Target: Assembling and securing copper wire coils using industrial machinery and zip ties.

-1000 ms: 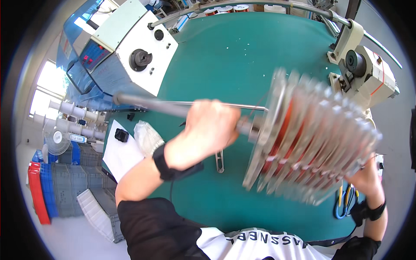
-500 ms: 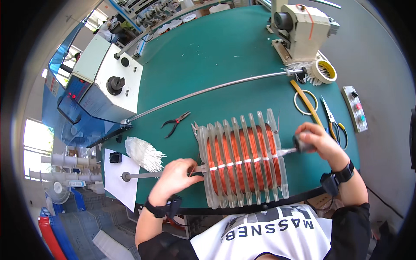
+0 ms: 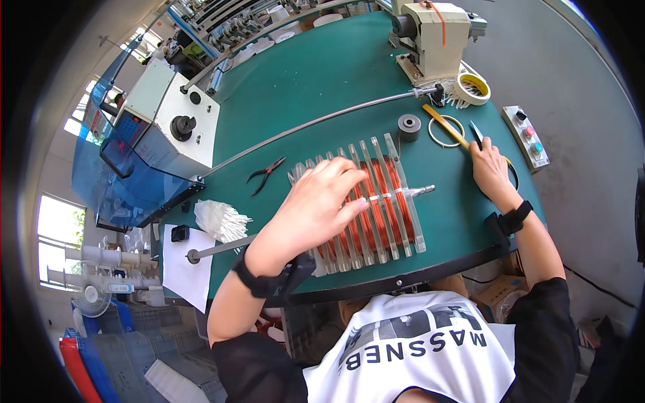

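A multi-section coil assembly (image 3: 383,221), with orange-red windings set between clear plates, is rested on the green table (image 3: 322,80) near its front edge. A metal shaft (image 3: 222,250) is seen on the left of it, ended by a small disc, and a bare metal tip (image 3: 422,191) is shown at the right end.

The left grip (image 3: 319,201) is laid over the upper left part of the coil assembly; its thumb and forefinger are held apart, but whether anything is pinched beneath cannot be told. The right grip (image 3: 494,171) is placed over the scissors (image 3: 476,131), whose blade tip is left showing beyond the fingers (the handles are mostly covered, so whether the fingers are closed on them cannot be told). The end of a yellow strip (image 3: 440,124) is met at the same fingertips, and a pale ring (image 3: 433,138) is crossed by that strip.

A grey cylinder (image 3: 408,127) is stood just behind the coil assembly. Pliers (image 3: 267,176) are laid to the left, and beyond them a bag of white sticks (image 3: 225,221) is placed near a sheet of paper (image 3: 191,269), on which a black block (image 3: 180,233) is set.
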The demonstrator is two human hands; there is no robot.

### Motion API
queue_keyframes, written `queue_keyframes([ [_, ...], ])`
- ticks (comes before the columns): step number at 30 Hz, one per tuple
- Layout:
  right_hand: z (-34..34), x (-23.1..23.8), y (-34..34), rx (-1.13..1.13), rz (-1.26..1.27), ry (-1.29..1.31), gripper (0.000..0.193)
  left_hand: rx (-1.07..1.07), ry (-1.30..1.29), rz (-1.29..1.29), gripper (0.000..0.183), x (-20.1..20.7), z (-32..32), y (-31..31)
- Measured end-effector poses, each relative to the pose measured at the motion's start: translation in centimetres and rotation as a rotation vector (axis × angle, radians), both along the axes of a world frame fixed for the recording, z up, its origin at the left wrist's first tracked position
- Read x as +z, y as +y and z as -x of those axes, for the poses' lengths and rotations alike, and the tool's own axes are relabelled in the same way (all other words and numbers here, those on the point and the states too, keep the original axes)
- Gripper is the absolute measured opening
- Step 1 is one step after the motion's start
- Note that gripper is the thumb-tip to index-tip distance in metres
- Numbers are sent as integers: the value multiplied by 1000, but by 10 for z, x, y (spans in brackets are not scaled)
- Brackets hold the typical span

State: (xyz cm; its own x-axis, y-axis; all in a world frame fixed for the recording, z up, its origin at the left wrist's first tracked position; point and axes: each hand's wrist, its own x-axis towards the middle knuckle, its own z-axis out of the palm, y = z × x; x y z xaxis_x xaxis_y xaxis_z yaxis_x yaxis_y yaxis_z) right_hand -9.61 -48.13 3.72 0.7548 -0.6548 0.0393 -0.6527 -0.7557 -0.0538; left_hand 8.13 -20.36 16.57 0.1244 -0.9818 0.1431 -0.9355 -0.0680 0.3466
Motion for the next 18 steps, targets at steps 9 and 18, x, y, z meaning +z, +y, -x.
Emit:
queue_keyframes([
  [9, 12, 45, 143, 360, -700, -747, 49, 137, -6, -80, 21, -35, 10, -86],
  [18, 6, 41, 154, 382, -493, -792, 41, 155, -165, 172, 8, -25, 5, -91],
])
